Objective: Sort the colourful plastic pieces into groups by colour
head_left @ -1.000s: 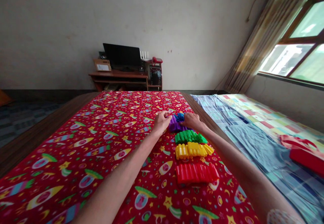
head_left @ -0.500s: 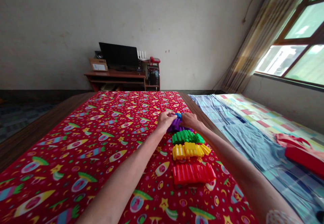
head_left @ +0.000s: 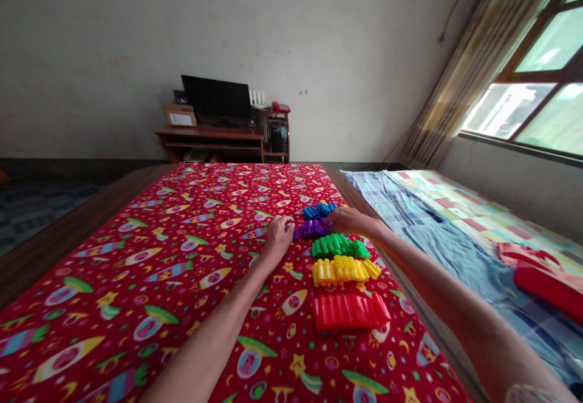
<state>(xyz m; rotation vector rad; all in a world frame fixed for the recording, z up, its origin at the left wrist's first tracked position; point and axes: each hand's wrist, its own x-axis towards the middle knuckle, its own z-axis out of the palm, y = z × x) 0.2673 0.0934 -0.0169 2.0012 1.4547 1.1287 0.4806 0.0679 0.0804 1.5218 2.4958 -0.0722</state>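
Rows of plastic pieces lie on the red patterned cloth (head_left: 150, 251), sorted by colour: blue (head_left: 317, 210) farthest, then purple (head_left: 312, 229), green (head_left: 339, 246), yellow (head_left: 344, 269) and red (head_left: 350, 312) nearest. My left hand (head_left: 276, 237) rests on the cloth with curled fingers touching the left end of the purple row. At that row's right end sits my right hand (head_left: 348, 220), its fingertips closed against the purple pieces.
The cloth covers a wooden table whose bare edge (head_left: 68, 233) shows at left. A bed with a checked sheet (head_left: 437, 227) and a red object (head_left: 549, 281) lies to the right. A desk with a dark monitor (head_left: 216, 96) stands at the far wall.
Both hands have drawn back toward me from the blue pieces to the purple row. The blue row now lies uncovered beyond them, and my left hand has dropped onto the cloth.
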